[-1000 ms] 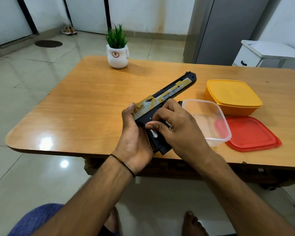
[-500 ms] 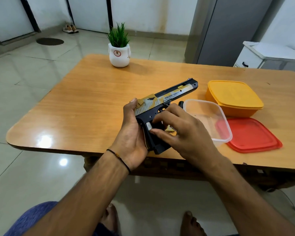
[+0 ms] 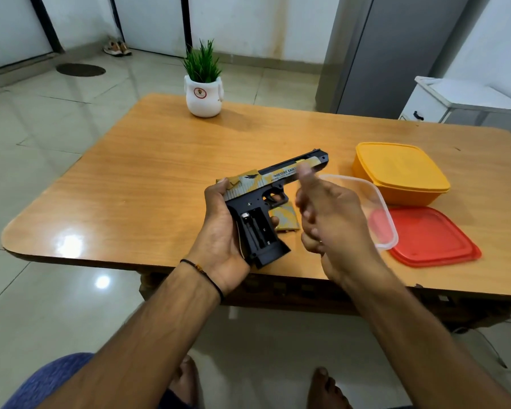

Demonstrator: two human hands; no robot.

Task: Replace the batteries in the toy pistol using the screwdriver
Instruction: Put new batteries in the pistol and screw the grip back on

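Note:
The black and gold toy pistol (image 3: 278, 180) is held above the wooden table (image 3: 148, 178), barrel pointing right. My left hand (image 3: 219, 231) grips the back of its handle. The battery compartment (image 3: 255, 228) in the handle is uncovered, with a metal contact showing at its top. A gold patterned cover panel (image 3: 286, 221) lies on the table just right of the handle. My right hand (image 3: 328, 219) is blurred, off the pistol and to its right, with fingers curled. Whether it holds anything is unclear. No screwdriver is in view.
A clear plastic container (image 3: 387, 231) sits behind my right hand, with a closed yellow box (image 3: 401, 172) beyond it and a red lid (image 3: 434, 237) at its right. A white plant pot (image 3: 203, 97) stands at the far edge. A white cabinet (image 3: 455, 104) stands beyond the table, far right.
My right hand has come off the pistol's handle and moved right. The gold cover panel has come away from the handle and now lies on the table, baring the compartment. The pistol's barrel has levelled out.

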